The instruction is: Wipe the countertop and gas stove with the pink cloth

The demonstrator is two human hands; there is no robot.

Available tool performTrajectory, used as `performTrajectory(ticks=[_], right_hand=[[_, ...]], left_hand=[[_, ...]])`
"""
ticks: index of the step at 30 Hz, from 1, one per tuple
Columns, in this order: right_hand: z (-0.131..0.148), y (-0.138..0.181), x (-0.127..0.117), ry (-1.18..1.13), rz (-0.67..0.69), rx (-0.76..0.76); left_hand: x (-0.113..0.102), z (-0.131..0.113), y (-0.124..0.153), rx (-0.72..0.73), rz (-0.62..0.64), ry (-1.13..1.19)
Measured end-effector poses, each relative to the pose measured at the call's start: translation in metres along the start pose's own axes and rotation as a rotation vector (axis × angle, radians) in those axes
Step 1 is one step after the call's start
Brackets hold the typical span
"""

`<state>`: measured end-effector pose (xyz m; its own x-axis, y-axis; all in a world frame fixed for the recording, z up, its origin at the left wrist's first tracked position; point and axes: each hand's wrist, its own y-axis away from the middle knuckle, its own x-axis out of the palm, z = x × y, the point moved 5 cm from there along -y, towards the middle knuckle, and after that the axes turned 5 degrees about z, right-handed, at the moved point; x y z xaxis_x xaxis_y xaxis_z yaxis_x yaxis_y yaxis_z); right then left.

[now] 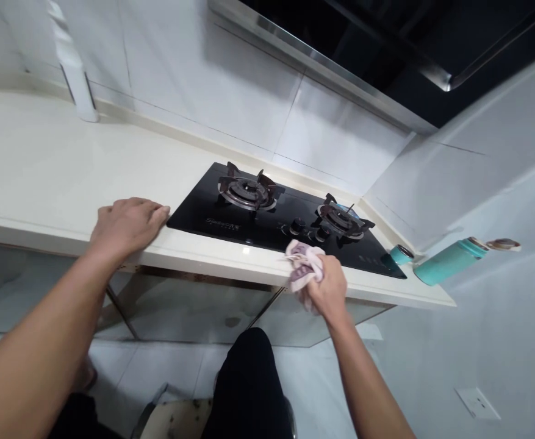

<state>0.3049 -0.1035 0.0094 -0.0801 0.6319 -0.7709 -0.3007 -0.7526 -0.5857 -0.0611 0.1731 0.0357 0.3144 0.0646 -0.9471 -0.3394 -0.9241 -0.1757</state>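
A cream stone countertop (43,164) runs along a white tiled wall and carries a black glass two-burner gas hob (271,219). The left hand (127,222) rests palm down, fingers spread flat, on the counter's front edge just left of the hob, holding nothing. The right hand (326,286) is clenched around a crumpled pink-and-white cloth (301,262) at the counter's front edge, before the hob's knobs. A teal cylindrical flask (448,261) lies at the far right end.

I see cream countertop (43,164): black gas hob (276,222) set in, teal flask (448,261) on side, teal cap (401,253) beside, my left hand (127,224) resting at edge.
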Motion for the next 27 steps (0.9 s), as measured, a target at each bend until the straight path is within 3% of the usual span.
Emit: performTrajectory(ticks=[9, 12, 14, 17, 21, 24, 27], right_hand=[[0.206, -0.041, 0.071, -0.036, 0.290, -0.267], [0.254, -0.051, 0.087, -0.062, 0.329, -0.348], [0.273, -0.056, 0.094, -0.082, 0.328, -0.371], [0.279, -0.056, 0.098, -0.119, 0.332, -0.381], [0.262, -0.044, 0.091, -0.172, 0.350, -0.378], [0.236, -0.035, 0.079, -0.246, 0.376, -0.380], [0.189, -0.027, 0.065, -0.275, 0.367, -0.355]], left_hand=[[0.001, -0.004, 0.011, 0.019, -0.066, 0.003], [0.001, 0.000, 0.009, 0.023, -0.080, 0.012], [0.002, 0.006, 0.005, 0.010, -0.068, 0.020], [0.002, 0.010, 0.001, -0.005, -0.045, 0.014], [-0.001, 0.006, 0.005, -0.007, -0.060, 0.014], [-0.002, 0.003, 0.010, -0.019, -0.078, 0.038], [-0.001, 0.003, 0.013, -0.032, -0.089, 0.081]])
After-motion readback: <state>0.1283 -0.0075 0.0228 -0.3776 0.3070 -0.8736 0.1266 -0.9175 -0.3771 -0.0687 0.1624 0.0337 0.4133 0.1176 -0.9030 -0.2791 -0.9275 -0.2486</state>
